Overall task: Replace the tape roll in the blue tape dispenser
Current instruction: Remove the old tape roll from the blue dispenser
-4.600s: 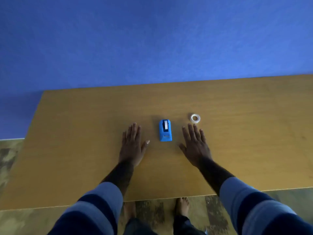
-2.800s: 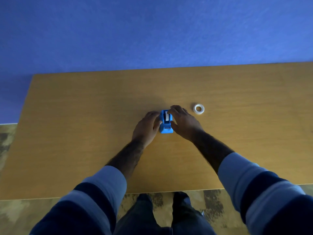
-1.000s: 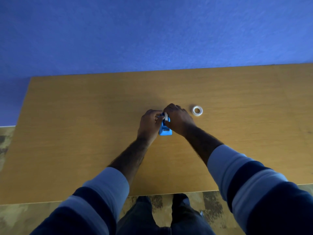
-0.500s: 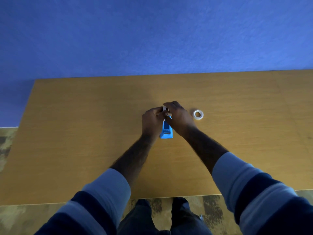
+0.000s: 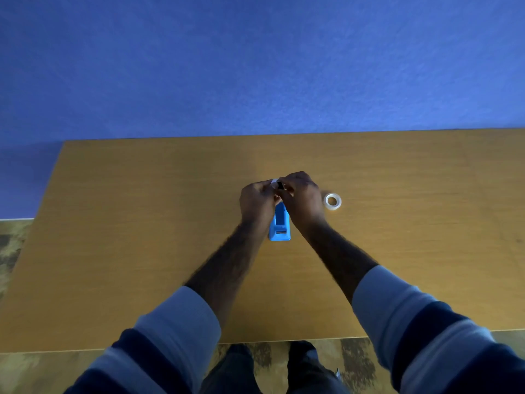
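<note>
Tape dispenser work is going on at a wide wooden tabletop point(image 5: 142, 251) pushed against a blue wall point(image 5: 255, 66), with patterned flooring point(image 5: 14, 245) showing past its left and near edges. Someone stands at the near side, both forearms stretched out over the wood, sleeves point(image 5: 176, 322) banded in dark and pale blue pushed partway up. The left hand point(image 5: 257, 201) and right hand point(image 5: 302, 199) meet near the middle of the tabletop, fingers curled inward and closed together on a small whitish roll point(image 5: 275, 183) with a dark piece at its centre, raised just above the far end of the dispenser; exactly which fingers pinch what is too small to tell. Below and between the wrists, the blue tape dispenser point(image 5: 279, 226) stands on the wood, its long axis running toward the person, its far end hidden under the hands and its near end, with a slot on top, in plain sight. Just to the right of the right hand, apart from it, a clear tape roll point(image 5: 333, 201) lies flat on the tabletop, its open centre facing up.
</note>
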Tool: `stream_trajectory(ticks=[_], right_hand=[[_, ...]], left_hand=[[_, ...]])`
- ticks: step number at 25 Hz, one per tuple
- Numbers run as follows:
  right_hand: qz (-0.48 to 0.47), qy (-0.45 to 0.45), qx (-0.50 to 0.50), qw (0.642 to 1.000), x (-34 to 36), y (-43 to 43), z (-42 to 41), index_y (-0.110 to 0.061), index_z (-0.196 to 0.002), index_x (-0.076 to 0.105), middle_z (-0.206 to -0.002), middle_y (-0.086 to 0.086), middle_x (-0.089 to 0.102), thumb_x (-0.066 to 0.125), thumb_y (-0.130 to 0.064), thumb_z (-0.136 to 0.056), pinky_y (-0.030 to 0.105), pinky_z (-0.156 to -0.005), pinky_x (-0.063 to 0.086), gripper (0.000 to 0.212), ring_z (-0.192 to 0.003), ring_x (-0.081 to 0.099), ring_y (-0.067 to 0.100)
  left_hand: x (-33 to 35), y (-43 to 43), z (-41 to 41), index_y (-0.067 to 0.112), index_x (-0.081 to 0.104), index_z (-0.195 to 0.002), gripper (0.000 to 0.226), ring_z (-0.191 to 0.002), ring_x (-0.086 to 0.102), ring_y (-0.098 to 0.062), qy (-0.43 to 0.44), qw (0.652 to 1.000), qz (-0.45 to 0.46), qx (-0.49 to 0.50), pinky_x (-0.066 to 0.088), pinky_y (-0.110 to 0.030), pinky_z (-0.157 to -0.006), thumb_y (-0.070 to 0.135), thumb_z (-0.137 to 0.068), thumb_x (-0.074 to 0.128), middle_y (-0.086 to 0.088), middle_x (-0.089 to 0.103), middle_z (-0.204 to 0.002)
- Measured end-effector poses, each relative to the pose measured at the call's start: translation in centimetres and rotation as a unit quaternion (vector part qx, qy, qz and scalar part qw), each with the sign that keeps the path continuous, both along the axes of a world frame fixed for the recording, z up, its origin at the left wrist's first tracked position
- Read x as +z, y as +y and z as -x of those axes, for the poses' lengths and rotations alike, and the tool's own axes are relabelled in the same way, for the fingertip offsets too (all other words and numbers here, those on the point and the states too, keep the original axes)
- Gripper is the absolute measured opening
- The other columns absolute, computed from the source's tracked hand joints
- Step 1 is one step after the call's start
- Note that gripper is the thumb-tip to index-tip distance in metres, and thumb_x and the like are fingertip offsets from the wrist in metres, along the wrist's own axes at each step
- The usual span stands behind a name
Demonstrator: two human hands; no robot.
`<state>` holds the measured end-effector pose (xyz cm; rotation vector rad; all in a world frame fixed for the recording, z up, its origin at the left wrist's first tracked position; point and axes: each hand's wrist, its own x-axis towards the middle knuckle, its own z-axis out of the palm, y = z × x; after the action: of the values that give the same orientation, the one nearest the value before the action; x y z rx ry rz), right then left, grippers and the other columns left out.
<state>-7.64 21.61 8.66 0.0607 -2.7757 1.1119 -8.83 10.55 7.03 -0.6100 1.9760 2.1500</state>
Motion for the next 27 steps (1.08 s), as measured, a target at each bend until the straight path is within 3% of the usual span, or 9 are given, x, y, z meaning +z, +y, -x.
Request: stream_trajectory(ticks=[2, 6, 11, 16, 19, 24, 27], right_hand=[[0.003, 0.005, -0.011, 1.0, 0.2, -0.4, 0.0, -0.01, -0.108, 0.073, -0.106, 0.008, 0.065, 0.067, -0.012, -0.094, 0.024, -0.072, 0.055, 0.015, -0.086, 0.063, 0.013], [-0.01, -0.004, -0.017, 1.0, 0.5, -1.0, 0.6, -0.013, -0.102, 0.074, -0.1, 0.006, 0.066, 0.063, -0.011, -0.096, 0.012, -0.064, 0.045, 0.013, -0.079, 0.062, 0.01], [0.032, -0.013, -0.036, 0.999, 0.2, -1.1, 1.5, -0.017, -0.102, 0.074, -0.1, 0.004, 0.069, 0.063, -0.013, -0.095, 0.027, -0.074, 0.056, 0.014, -0.086, 0.064, 0.01], [0.03, -0.054, -0.023, 0.998, 0.2, -0.9, 2.7, -0.017, -0.106, 0.075, -0.102, 0.003, 0.069, 0.066, -0.019, -0.093, 0.032, -0.079, 0.057, 0.015, -0.088, 0.065, 0.012], [0.033, -0.072, -0.046, 0.996, 0.2, -0.6, 3.5, -0.014, -0.108, 0.075, -0.105, 0.004, 0.069, 0.067, -0.013, -0.092, 0.032, -0.08, 0.056, 0.018, -0.09, 0.063, 0.013], [0.03, -0.099, -0.065, 0.993, -0.1, 0.4, 4.1, -0.009, -0.115, 0.072, -0.112, 0.005, 0.068, 0.068, -0.008, -0.091, 0.023, -0.079, 0.048, 0.024, -0.095, 0.061, 0.012], [0.011, -0.111, -0.07, 0.991, -1.0, 1.2, 4.4, -0.01, -0.119, 0.072, -0.116, 0.007, 0.068, 0.069, -0.009, -0.091, 0.023, -0.079, 0.048, 0.028, -0.094, 0.058, 0.01]], left_hand=[[0.0, 0.1, 0.3, 0.008, 0.08, -0.104, 0.016, -0.088, 0.076, -0.022, -0.003, 1.0, 0.002, 0.013, 0.062, -0.042, -0.087, 0.011, -0.096, 0.066, -0.009, 0.08, -0.092], [0.4, 0.2, 0.7, 0.003, 0.078, -0.109, 0.018, -0.089, 0.078, -0.022, -0.007, 0.999, 0.001, 0.042, 0.063, -0.039, -0.084, 0.009, -0.096, 0.066, -0.009, 0.08, -0.094], [0.6, 0.6, 1.2, 0.009, 0.079, -0.102, 0.013, -0.088, 0.078, -0.019, -0.002, 0.997, 0.016, 0.079, 0.063, -0.037, -0.083, 0.01, -0.094, 0.069, -0.003, 0.08, -0.092], [-0.6, 0.4, 2.1, 0.008, 0.078, -0.103, 0.013, -0.089, 0.078, -0.021, -0.011, 0.997, -0.007, 0.078, 0.063, -0.041, -0.086, 0.01, -0.094, 0.069, -0.006, 0.08, -0.093], [-1.6, 0.0, 3.4, 0.008, 0.079, -0.106, 0.016, -0.09, 0.078, -0.021, -0.01, 0.998, 0.017, 0.059, 0.063, -0.041, -0.085, 0.014, -0.096, 0.068, -0.006, 0.08, -0.095], [-2.2, -0.6, 8.0, -0.001, 0.075, -0.106, 0.016, -0.079, 0.075, -0.021, -0.052, 0.994, 0.062, 0.067, 0.065, -0.038, -0.08, 0.009, -0.095, 0.069, -0.014, 0.077, -0.098], [-2.9, -0.8, 10.9, -0.005, 0.073, -0.102, 0.017, -0.066, 0.071, -0.022, -0.085, 0.992, 0.087, 0.038, 0.065, -0.04, -0.077, 0.009, -0.093, 0.072, -0.014, 0.073, -0.083]])
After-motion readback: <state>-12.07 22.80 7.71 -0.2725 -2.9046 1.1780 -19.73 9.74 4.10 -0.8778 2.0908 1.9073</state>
